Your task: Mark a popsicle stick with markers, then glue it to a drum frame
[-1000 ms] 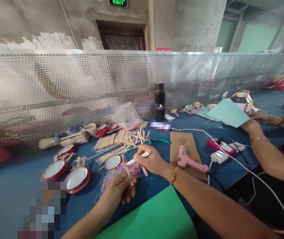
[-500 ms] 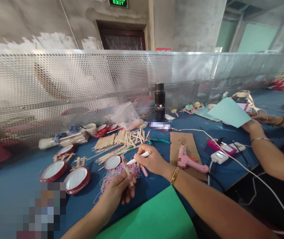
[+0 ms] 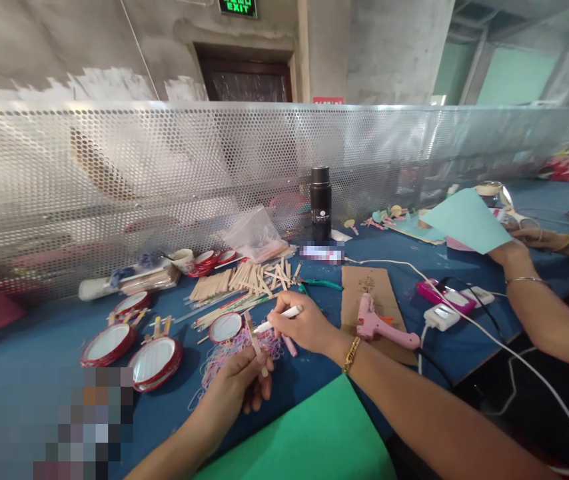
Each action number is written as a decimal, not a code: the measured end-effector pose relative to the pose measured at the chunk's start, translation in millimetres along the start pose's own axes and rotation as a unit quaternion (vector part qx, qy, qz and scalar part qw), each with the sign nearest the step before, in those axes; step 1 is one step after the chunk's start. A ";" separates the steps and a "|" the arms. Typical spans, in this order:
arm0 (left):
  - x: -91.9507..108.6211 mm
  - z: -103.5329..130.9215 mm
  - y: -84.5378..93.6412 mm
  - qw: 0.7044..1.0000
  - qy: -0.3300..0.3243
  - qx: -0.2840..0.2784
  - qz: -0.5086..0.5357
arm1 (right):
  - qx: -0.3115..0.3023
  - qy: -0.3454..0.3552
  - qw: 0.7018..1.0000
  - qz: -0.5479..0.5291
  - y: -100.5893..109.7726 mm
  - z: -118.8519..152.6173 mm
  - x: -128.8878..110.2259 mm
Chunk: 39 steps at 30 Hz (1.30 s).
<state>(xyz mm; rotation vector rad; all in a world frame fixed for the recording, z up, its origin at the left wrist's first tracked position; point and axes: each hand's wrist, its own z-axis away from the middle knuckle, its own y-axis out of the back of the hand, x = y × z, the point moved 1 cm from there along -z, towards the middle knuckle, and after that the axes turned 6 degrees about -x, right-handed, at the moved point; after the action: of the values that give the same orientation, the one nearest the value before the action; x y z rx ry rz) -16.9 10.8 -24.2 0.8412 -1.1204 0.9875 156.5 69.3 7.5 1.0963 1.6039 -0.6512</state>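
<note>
Between thumb and fingers, my left hand [image 3: 245, 377] pinches a flat wooden craft stick [image 3: 251, 330], which tilts upward. My right hand [image 3: 302, 323] grips a white marker [image 3: 278, 319] like a pen, its tip at the stick's face. I cannot tell whether tip and stick touch. Under my hands lies a tangle of pastel rubber bands [image 3: 219, 363]. A small red-rimmed round drum [image 3: 226, 327] sits just behind the stick, and a pink marker cap [image 3: 289, 345] lies below my right hand. More wooden sticks [image 3: 254, 277] are heaped farther back.
A pink glue gun [image 3: 382, 325] rests on cardboard [image 3: 352, 287]. Red-rimmed drums [image 3: 154, 360] stand at left, a black bottle [image 3: 321, 203] at the back. Green sheet [image 3: 309, 433] lies in front. At right, a co-worker's hands hold blue paper [image 3: 467, 220] and scissors [image 3: 519, 217] near a white cable [image 3: 494, 347].
My hands, the stick and the marker keep nearly the same place. At right, the co-worker's hand and the blue paper have shifted slightly to the right.
</note>
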 end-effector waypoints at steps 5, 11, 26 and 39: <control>-0.1 -0.8 0.2 1.000 0.002 0.001 -0.001 | -0.012 -0.008 1.000 -0.008 -1.2 -0.4 1.2; 0.6 -0.2 -0.4 1.000 0.004 0.003 -0.003 | -0.014 -0.010 1.000 0.005 -1.4 0.1 -0.4; 17.0 8.3 -8.0 1.000 0.020 0.017 -0.015 | 0.004 -0.006 1.000 0.023 -0.4 0.7 -5.4; 20.6 10.2 -9.3 1.000 0.018 0.014 -0.016 | 0.010 0.008 0.999 0.039 0.0 0.4 -6.0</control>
<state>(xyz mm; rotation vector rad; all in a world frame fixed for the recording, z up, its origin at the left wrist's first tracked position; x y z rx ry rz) -8.7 2.4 -2.3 0.8589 -1.0620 0.9904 156.9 67.0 13.1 1.1757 1.5631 -0.6100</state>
